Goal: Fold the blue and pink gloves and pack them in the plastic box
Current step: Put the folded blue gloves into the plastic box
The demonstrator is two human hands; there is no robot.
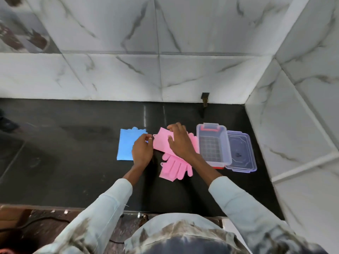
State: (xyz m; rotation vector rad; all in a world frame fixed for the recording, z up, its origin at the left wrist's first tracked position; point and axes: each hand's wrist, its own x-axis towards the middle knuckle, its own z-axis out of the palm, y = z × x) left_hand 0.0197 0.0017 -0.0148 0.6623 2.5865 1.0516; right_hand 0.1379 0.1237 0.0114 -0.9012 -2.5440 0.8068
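Pale sleeves are reaching over the dark desk (73, 143). Left hand (142, 150) is pinching the near-left corner of the upper pink glove (162, 142); right hand (180, 142) is pressing it flat, fingers spread. Soft, floppy, likely grippy rubber, best taken by its cuff edge. Blue gloves (125, 146) are lying left, another pink glove (175, 167) nearer, plastic box (213, 143) open on the right
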